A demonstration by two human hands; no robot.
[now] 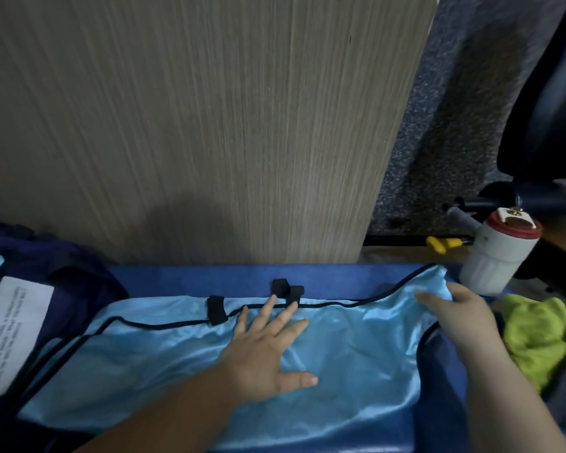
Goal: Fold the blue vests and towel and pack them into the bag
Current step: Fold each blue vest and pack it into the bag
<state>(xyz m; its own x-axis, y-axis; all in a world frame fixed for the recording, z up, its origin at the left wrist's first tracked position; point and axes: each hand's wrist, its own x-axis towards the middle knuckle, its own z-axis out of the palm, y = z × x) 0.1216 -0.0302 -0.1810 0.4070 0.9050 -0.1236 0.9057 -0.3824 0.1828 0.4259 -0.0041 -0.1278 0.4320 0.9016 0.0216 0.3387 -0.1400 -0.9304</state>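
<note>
A light blue satin vest (356, 361) with black piping and black straps lies spread flat on a blue mat (193, 276). My left hand (268, 348) presses flat on the middle of the vest, fingers spread and straight. My right hand (455, 308) rests on the vest's upper right corner with its fingers laid over the cloth. At the far left sits a dark navy bag (62, 273) with a white label (10, 335) and a strip of light blue cloth showing. A lime green towel (536, 335) lies crumpled at the right.
A wood-grain table top (193, 125) stretches beyond the mat. A white bottle with a red lid (500, 253) stands by the vest's right corner. A yellow object (441, 245) lies behind it. A black chair (549, 119) stands over the grey carpet at the right.
</note>
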